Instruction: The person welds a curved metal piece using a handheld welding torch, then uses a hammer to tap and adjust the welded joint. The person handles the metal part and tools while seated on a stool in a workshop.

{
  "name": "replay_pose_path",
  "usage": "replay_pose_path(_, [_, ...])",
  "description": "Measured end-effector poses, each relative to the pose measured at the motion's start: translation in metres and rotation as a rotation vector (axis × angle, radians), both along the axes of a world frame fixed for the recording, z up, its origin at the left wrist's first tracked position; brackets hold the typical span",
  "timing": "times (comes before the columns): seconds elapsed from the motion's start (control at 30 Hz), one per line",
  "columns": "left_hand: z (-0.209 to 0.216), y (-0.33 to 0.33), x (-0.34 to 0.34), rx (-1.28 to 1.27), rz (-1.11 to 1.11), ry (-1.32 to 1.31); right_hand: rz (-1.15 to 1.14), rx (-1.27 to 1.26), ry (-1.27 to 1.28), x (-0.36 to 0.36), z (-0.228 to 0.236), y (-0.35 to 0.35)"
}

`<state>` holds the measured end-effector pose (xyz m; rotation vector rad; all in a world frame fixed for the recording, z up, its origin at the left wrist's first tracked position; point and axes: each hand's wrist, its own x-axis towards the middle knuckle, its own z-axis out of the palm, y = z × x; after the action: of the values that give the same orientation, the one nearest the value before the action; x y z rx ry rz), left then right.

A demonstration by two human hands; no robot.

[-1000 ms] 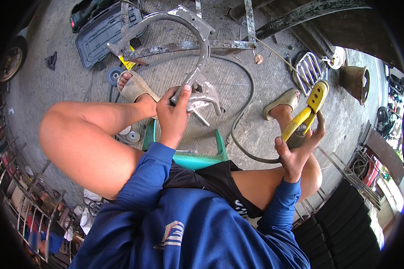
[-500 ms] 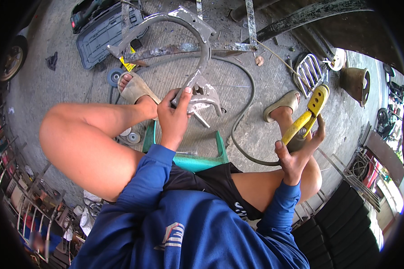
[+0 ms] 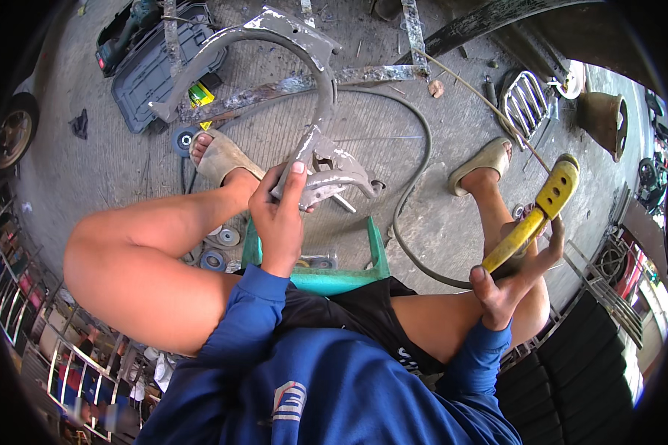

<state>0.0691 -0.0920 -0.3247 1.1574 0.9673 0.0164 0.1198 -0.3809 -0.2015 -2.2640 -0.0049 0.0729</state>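
Head view, looking down on a seated person in blue long sleeves & black shorts: left hand (image 3: 278, 211) is clenched round the lower end of a curved grey metal frame piece (image 3: 315, 89), thumb up against the bar, just fwd of the knees. Frame's long axis runs away from the hand, up & over in an arch toward a dark open tool case (image 3: 152, 70) on the concrete floor (image 3: 393, 148); a bent bracket (image 3: 341, 178) sits at the gripped end, touching the hand. Right hand (image 3: 516, 278), well apart beside the right knee, grasps a yellow-handled tool (image 3: 538, 215), its length tilted up & away; the working end can't be made out. So left hand is the nearer, already on the frame. Betw. the two: a black hose (image 3: 416, 185) looping over the floor and a teal plastic stool (image 3: 334, 278) under the person. Sandalled feet either side; grinding discs (image 3: 223, 248) lie by the left leg.
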Motion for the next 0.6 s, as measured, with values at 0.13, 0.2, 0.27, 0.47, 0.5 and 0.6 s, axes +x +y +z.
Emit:
replay_pose_path(0.13, [0.002, -0.002, 0.002, 0.002, -0.002, -0.008, -0.018, -0.008, 0.022, -0.001, 0.001, 0.0])
replay_pose_path(0.2, [0.003, -0.002, 0.003, 0.011, -0.01, -0.007, -0.028, -0.006, 0.02, -0.002, 0.0, -0.001])
replay_pose_path(0.27, [0.004, -0.003, 0.004, 0.026, -0.016, 0.011, -0.038, -0.007, 0.018, -0.003, -0.002, -0.001])
replay_pose_path(0.47, [0.004, -0.003, 0.004, 0.016, -0.01, -0.008, -0.047, 0.041, -0.032, -0.005, -0.011, -0.004])
replay_pose_path(0.5, [0.004, -0.003, 0.004, 0.019, -0.017, -0.015, -0.039, 0.022, -0.035, -0.005, -0.011, -0.005])
replay_pose_path(0.6, [0.004, -0.003, 0.004, 0.031, -0.027, -0.017, -0.02, -0.024, -0.025, -0.004, -0.01, -0.005])
